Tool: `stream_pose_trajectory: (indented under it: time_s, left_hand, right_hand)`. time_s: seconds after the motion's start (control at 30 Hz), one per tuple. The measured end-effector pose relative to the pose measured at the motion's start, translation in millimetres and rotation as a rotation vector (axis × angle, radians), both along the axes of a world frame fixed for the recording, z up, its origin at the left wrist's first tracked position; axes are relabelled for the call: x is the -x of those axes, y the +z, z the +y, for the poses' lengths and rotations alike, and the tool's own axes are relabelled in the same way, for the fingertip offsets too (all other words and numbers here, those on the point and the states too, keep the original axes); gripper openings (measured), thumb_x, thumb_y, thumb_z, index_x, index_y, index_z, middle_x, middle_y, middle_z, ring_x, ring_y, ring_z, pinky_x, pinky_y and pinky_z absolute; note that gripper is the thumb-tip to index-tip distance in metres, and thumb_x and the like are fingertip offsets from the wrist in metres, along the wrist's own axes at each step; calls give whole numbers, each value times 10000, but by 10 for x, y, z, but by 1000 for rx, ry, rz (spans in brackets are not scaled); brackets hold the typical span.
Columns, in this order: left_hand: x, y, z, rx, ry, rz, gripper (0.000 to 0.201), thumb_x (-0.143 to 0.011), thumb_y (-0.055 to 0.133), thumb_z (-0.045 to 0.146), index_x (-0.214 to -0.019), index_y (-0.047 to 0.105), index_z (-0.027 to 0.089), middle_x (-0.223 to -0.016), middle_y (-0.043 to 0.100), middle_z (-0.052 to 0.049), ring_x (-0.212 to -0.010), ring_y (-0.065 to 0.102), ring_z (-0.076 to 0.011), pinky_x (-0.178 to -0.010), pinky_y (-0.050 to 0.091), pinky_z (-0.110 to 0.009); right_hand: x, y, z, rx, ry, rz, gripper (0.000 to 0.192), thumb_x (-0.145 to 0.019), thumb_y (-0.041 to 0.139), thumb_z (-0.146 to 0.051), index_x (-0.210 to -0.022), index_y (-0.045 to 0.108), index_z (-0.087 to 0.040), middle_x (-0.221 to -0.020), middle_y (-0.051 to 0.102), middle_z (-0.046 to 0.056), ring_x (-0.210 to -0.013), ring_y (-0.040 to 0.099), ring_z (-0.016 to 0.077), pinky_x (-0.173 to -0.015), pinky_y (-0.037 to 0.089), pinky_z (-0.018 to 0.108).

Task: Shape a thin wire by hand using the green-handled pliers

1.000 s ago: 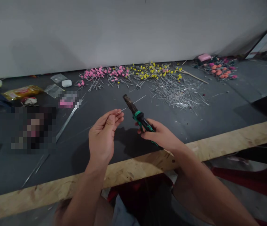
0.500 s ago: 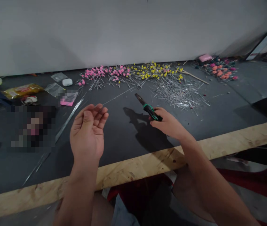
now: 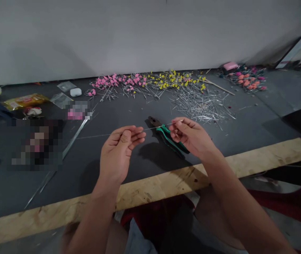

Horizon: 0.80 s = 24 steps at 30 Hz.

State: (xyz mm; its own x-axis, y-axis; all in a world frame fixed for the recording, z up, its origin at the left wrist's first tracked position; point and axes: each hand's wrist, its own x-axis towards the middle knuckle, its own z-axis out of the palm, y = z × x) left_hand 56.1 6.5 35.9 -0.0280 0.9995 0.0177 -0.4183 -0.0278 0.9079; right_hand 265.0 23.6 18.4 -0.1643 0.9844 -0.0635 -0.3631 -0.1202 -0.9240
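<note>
A thin straight wire [image 3: 152, 128] runs between my hands above the dark tabletop. Thumb and fingers of my left hand [image 3: 118, 150] pinch it, and its far end sticks out to the left. At its right end, my right hand [image 3: 190, 134] grips the wire between thumb and fingertips. Under that hand lie green-and-black pliers [image 3: 166, 135] on the table, partly covered by my fingers, their dark jaws pointing to the far left.
Wires with pink tips [image 3: 110, 81] and yellow tips [image 3: 173, 80] lie along the wall. A heap of cut wires [image 3: 203, 106] sits in front of them. Long wires [image 3: 71, 146] lie at left. Orange-tipped pieces [image 3: 248, 83] are at far right. A wooden strip [image 3: 150, 188] edges the table.
My right hand has let go of the pliers, which now lie on the table, and has taken the wire's right end. My left hand has moved right, and the wire lies more level.
</note>
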Motion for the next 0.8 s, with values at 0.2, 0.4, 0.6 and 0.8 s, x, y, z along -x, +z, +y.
stream_pose_trajectory:
  time_s: [0.2, 0.4, 0.6, 0.8]
  left_hand:
    - [-20, 7, -60, 153, -287, -19, 98, -829, 608, 249, -859, 659, 171, -768, 716, -29, -715, 682, -138, -680, 553, -242]
    - [-60, -25, -57, 146, -285, -1, 90, -831, 606, 247, -858, 643, 170, -771, 707, -31, -727, 675, -139, -681, 545, -247]
    - [-9, -68, 22, 74, -12, -22, 92, -836, 595, 272, -868, 626, 192, -835, 697, -20, -731, 659, -121, -704, 535, -261]
    - [12, -75, 19, 110, -18, -33, 119, -828, 601, 262, -907, 634, 179, -868, 695, -41, -755, 652, -134, -708, 529, -275]
  right_hand:
    - [37, 5, -5, 117, 149, 157, 90, -816, 636, -273, -816, 635, -183, -717, 645, -9, -567, 586, 73, -433, 427, 157]
    - [118, -27, -6, 144, 226, 138, 121, -804, 649, -292, -827, 623, -176, -707, 652, -7, -545, 596, 77, -438, 466, 160]
    - [17, -49, 178, 104, -211, 155, 123, -773, 675, -297, -796, 609, -197, -734, 646, -35, -613, 604, 52, -537, 510, 137]
    - [-355, -112, 458, 50, -528, -67, 157, -730, 701, -289, -767, 596, -178, -763, 635, -4, -622, 609, 77, -560, 527, 185]
